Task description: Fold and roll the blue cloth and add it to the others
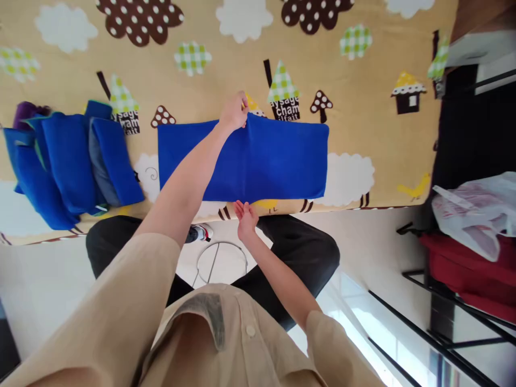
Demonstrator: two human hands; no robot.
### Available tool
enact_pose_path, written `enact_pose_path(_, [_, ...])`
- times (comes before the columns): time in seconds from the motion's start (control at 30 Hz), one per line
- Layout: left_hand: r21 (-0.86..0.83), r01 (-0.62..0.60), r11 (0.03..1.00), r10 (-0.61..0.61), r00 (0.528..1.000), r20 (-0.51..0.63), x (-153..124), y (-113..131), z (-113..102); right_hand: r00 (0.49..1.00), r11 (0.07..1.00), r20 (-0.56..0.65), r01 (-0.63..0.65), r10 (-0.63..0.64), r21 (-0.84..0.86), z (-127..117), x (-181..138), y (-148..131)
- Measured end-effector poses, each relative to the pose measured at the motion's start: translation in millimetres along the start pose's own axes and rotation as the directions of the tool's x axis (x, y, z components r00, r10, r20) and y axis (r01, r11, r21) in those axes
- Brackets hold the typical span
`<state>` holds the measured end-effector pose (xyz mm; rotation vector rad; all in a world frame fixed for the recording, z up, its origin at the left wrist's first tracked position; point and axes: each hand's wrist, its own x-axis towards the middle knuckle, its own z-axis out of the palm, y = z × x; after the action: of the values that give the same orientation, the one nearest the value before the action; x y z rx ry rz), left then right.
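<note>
A long blue cloth, folded into a strip, lies flat on a table under a tan cover printed with clouds and houses. My left hand reaches across the cloth and pinches its far edge at the middle. The fingers of my right hand grip the near edge at the middle, right at the table's front edge. Both hands sit on one line across the strip.
Several folded blue cloths are stacked at the table's left end, with a purple one behind them. To the right, off the table, a white plastic bag lies on a red case in a black rack. A metal stool ring shows between my knees.
</note>
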<state>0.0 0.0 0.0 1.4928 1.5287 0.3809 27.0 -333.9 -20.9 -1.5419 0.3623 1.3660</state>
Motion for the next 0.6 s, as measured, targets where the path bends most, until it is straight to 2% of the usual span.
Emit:
enact_pose_path(0.17, [-0.059, -0.126, 0.99, 0.119, 0.987, -0.11, -24, 34, -41, 0.984, 0.983, 0.054, 0.171, -0.167, -0.072, -4, -16, -6])
enact_pose_path(0.23, [-0.021, -0.197, 0.98, 0.19, 0.965, -0.183, -36, 50, -66, 0.956, 0.952, 0.089, 0.289, -0.281, -0.101, -5, -26, -14])
enact_pose_path(0.3, [0.003, -0.253, 0.967, 0.246, 0.938, -0.242, -53, 65, -96, 0.904, 0.898, 0.121, 0.423, -0.409, -0.122, -7, -39, -28])
enact_pose_path(0.37, [-0.006, -0.302, 0.953, 0.288, 0.914, -0.284, -77, 80, -127, 0.833, 0.82, 0.137, 0.552, -0.536, -0.149, -10, -53, -47])
enact_pose_path(0.47, [-0.041, -0.38, 0.924, 0.343, 0.872, -0.349, -123, 100, -174, 0.7, 0.681, 0.131, 0.714, -0.702, -0.166, -14, -77, -86])
enact_pose_path(0.53, [-0.065, -0.424, 0.903, 0.365, 0.839, -0.404, -159, 112, -203, 0.59, 0.576, 0.137, 0.807, -0.795, -0.133, -14, -94, -118])
enact_pose_path(0.6, [-0.086, -0.467, 0.88, 0.379, 0.8, -0.466, -196, 123, -229, 0.454, 0.445, 0.152, 0.891, -0.878, -0.089, -11, -112, -154])
